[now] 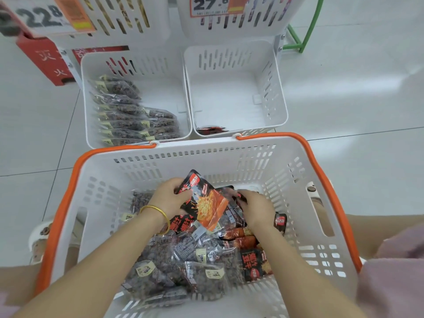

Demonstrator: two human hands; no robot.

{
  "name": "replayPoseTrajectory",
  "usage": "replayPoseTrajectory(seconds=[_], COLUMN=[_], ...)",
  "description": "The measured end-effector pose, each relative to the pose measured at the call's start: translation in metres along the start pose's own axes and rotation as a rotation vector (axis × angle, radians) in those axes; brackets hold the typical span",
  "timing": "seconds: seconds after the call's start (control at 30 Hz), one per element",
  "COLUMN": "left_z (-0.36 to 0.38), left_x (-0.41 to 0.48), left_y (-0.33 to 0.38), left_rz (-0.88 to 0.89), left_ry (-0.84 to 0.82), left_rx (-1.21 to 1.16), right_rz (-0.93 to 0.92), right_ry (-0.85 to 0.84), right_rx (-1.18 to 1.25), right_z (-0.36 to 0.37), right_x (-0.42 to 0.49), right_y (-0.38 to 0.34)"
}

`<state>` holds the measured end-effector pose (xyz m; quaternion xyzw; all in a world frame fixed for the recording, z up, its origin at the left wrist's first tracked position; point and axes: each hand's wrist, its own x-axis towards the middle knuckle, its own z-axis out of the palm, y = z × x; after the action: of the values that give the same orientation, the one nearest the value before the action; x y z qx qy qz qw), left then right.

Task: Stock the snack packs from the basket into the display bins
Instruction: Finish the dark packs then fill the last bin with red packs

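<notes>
A white basket (206,154) with orange handles sits in front of me, holding several clear packs of dark snacks (160,269) and black-and-red packs (252,262). My left hand (168,198) grips the left edge of a black-and-red snack pack (206,203), tilted up above the pile. My right hand (257,207) reaches into the pile beside it, and its fingers pinch another black-and-red pack (238,196). Beyond the basket stand two white display bins: the left bin (165,63) holds rows of clear dark-snack packs, the right bin (231,88) holds one red pack (210,130) at its near edge.
Two more white bins (231,26) with price tags hang above the lower ones. A red box (49,63) stands at the back left, a green frame (302,31) at the back right. My sandalled foot (43,237) is left of the basket on the pale tiled floor.
</notes>
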<state>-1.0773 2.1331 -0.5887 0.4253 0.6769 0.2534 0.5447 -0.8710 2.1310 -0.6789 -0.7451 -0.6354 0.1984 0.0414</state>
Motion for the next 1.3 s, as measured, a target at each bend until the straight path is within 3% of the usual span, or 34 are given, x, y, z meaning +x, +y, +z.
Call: replayPoseTrajectory(seconds=[0.13,0.2,0.33,0.47,0.57,0.77,0.9,1.07,1.13,1.23,1.3], left_z=[0.0,0.003,0.008,0.007,0.006,0.002,-0.001,-0.007,-0.012,-0.017,-0.017], left_x=[-0.005,-0.01,-0.026,-0.04,-0.048,-0.062,-0.063,-0.041,-0.033,-0.025,-0.017], left_y=[0.007,0.013,0.035,0.051,0.055,0.064,0.067,0.063,0.068,0.085,0.101], left_rz=[0.003,-0.026,-0.129,-0.115,-0.091,0.166,0.223,0.253,0.291,0.377,0.446], left_ry=[0.012,0.008,-0.087,-0.121,-0.176,-0.284,-0.329,-0.077,-0.082,-0.205,-0.2], left_rx=[-0.034,-0.107,-0.506,-0.602,-0.659,-0.591,-0.553,-0.24,-0.117,0.012,0.139], right_rz=[0.061,-0.025,-0.27,-0.234,-0.296,-0.358,-0.312,-0.229,-0.162,-0.201,-0.249], right_ry=[0.287,0.243,-0.005,-0.084,-0.055,0.021,0.02,0.006,0.028,-0.136,-0.223], right_rx=[0.318,0.434,0.656,0.865,0.769,0.818,0.846,0.937,0.97,1.015,1.048], right_z=[-0.029,-0.046,-0.069,-0.078,-0.084,-0.102,-0.1,-0.111,-0.123,-0.148,-0.166], right_x=[-0.024,-0.032,-0.051,-0.065,-0.067,-0.07,-0.064,-0.053,-0.041,-0.016,0.002], right_y=[-0.025,-0.045,-0.074,-0.077,-0.08,-0.085,-0.085,-0.082,-0.079,-0.076,-0.078])
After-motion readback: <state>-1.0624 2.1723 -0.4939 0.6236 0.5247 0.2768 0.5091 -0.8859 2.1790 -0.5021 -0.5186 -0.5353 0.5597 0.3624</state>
